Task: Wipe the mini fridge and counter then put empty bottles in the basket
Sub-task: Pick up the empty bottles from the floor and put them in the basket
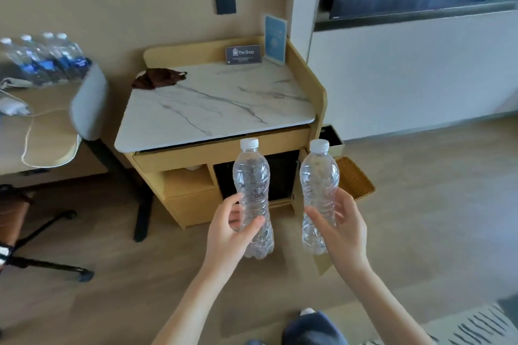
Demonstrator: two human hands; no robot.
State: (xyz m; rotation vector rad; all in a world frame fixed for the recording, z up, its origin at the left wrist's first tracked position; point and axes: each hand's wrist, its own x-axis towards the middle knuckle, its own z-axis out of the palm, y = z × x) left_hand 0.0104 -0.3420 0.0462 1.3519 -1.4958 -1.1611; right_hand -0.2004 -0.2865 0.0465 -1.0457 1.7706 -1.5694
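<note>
My left hand point(228, 235) grips one clear empty bottle point(252, 179) with a white cap, held upright in front of the cabinet. Another empty bottle point(318, 176) stands upright in the grip of my right hand point(343, 228). Behind them is the marble counter point(218, 103), with a brown cloth point(157, 78) crumpled at its back left corner. The dark mini fridge point(279, 176) sits in the cabinet under the counter, partly hidden by the bottles. A woven basket point(354, 178) lies on the floor right of the cabinet.
Two cards point(244, 54) lean at the back of the counter. A desk point(33, 131) at left carries several full water bottles point(47, 61) and a white cable. A grey chair point(89, 101) stands between desk and cabinet. Wood floor lies right of the basket.
</note>
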